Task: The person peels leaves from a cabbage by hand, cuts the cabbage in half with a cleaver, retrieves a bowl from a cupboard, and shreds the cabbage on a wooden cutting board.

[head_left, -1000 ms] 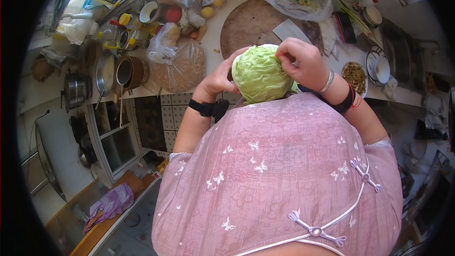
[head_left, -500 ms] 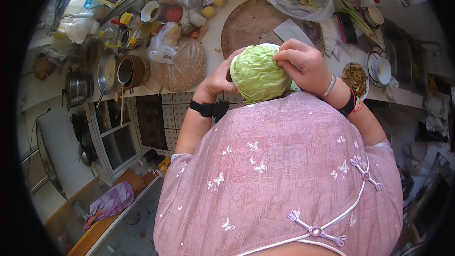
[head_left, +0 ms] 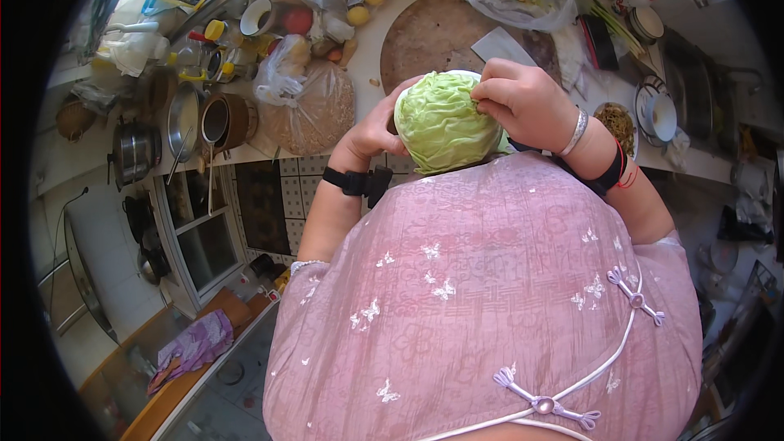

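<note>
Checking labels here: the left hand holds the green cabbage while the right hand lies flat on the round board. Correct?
Not quite: the right hand isn't flat on the round board; the head view shows its fingers bent at the green cabbage, upper right. The left hand does hold the cabbage.

Over the link I count two hands (head_left: 531, 104), one cabbage (head_left: 445, 126), one round chopping board (head_left: 429, 34), two black wristbands (head_left: 351, 182), one silver bracelet (head_left: 576, 131), one pink top (head_left: 482, 278), one purple cloth (head_left: 202, 336) and one large clear bag (head_left: 309, 120) of brown bits.
</note>
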A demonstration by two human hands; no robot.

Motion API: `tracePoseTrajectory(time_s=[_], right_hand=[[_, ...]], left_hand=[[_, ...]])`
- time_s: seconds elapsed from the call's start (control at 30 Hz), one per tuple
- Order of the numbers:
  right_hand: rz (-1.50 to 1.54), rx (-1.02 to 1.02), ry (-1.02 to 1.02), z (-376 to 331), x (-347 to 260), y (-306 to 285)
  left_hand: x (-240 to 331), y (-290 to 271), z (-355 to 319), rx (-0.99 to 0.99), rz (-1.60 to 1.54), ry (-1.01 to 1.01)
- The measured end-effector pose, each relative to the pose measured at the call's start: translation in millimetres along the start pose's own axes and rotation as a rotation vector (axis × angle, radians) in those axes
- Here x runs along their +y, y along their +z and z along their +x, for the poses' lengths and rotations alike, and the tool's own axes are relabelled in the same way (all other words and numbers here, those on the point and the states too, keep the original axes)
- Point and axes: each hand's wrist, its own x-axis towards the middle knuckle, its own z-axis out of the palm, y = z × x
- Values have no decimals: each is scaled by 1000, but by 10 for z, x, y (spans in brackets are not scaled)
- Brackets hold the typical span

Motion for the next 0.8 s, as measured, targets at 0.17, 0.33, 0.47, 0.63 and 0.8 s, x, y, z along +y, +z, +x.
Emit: tracePoseTrajectory(time_s=[0.17,0.33,0.47,0.63,0.8], right_hand=[[-279,-30,-123,25,-60,31],[-324,-21,-111,12,-85,44],[-324,14,-69,15,-85,89],[-38,7,59,-6,63,107],[710,-59,469,-135,291,144]], left_hand=[[-17,-31,2,-8,22,5],[21,14,-11,-13,47,9],[77,54,-19,6,55,-24],[69,50,-34,-18,60,-24],[56,54,-21,-31,67,-19]])
